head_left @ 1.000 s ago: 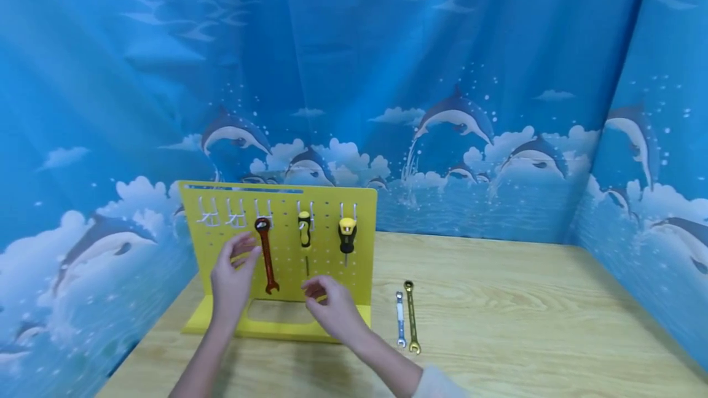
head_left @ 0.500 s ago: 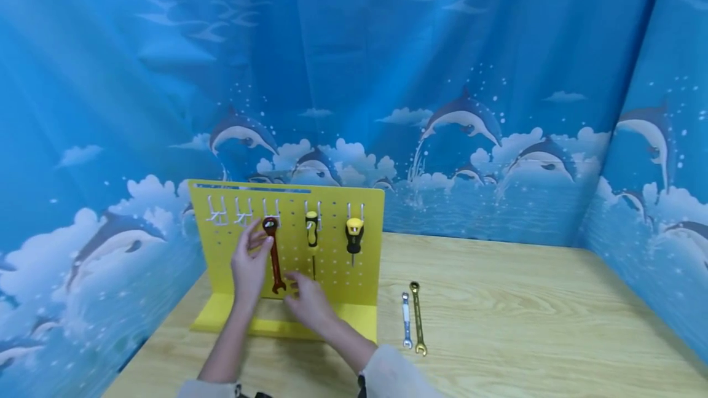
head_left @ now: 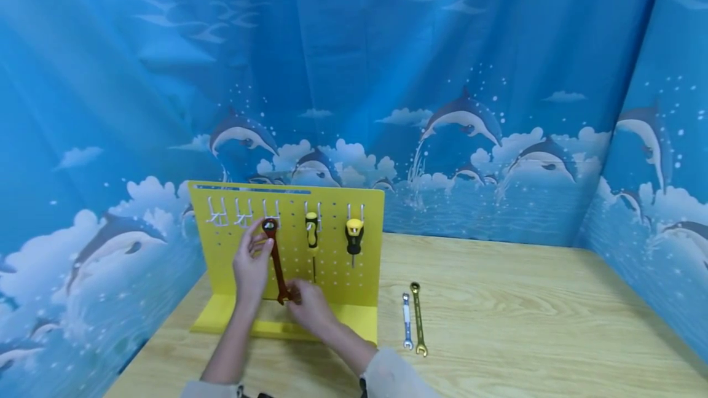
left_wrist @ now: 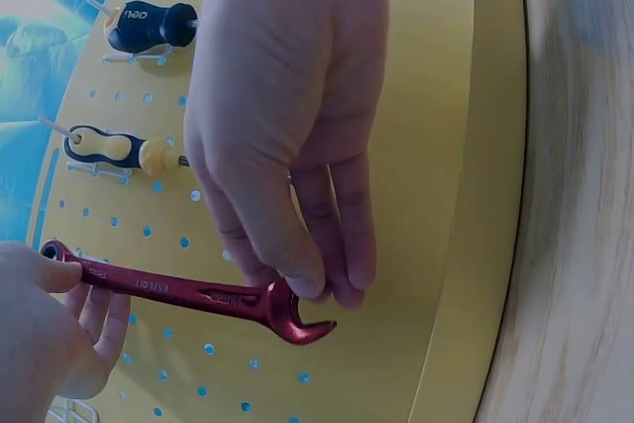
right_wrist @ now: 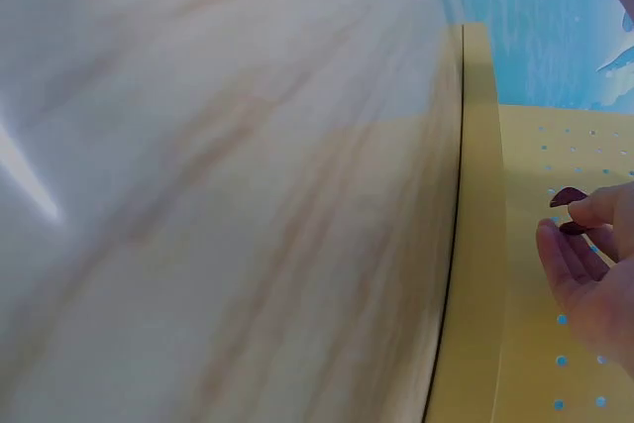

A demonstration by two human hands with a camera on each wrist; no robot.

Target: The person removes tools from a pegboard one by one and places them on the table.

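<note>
A red combination wrench (head_left: 278,266) slants down in front of the yellow pegboard (head_left: 332,300), its ring end at a hook pair. My left hand (head_left: 252,266) grips it just below the ring; in the left wrist view the thumb (left_wrist: 61,274) lies on the shank, fingers behind. Down at the open end, my right hand (head_left: 311,307) pinches the wrench, its fingers partly covering that end. The right wrist view shows only the dark red end (right_wrist: 568,197) at that hand's fingertips. Whether the ring sits on the hooks I cannot tell.
Two screwdrivers, one slim (head_left: 312,230) and one stubby (head_left: 354,236), hang right of the wrench. White hooks (head_left: 217,214) stick out on the left. A silver wrench (head_left: 407,321) and a gold wrench (head_left: 418,319) lie on the wooden table (head_left: 525,312).
My right hand has come left from beside the wrench to grip its lower end, which has swung slightly down and right. The left hand has closed in on the upper end. The view shifted slightly.
</note>
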